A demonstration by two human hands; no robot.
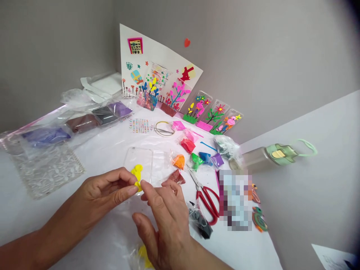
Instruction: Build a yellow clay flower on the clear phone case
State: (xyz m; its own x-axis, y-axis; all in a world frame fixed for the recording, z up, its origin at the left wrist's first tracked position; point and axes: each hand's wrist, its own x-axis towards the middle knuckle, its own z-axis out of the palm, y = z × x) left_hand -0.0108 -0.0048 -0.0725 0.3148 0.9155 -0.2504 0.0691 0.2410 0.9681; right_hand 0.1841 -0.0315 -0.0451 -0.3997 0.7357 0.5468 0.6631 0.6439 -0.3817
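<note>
A small piece of yellow clay (138, 186) is pinched between the thumb and fingers of my left hand (109, 189). My right hand (165, 213) has its index fingertip against or right beside that piece, with the thumb spread away from the fingers. Just beyond the fingertips, a yellow clay shape (137, 171) lies on a clear phone case (146, 159). Its lower end is partly hidden by my left fingers. Close to my right wrist, a bag of yellow clay (144, 257) shows from under the hand.
Red-handled scissors (207, 204) lie right of my right hand, beside a black clay packet (201, 223). Orange (179, 161) and green clay packets (195, 161) sit farther back. A bottle (267, 155) lies at the right. Decorated phone cases (215, 114) lean on the wall.
</note>
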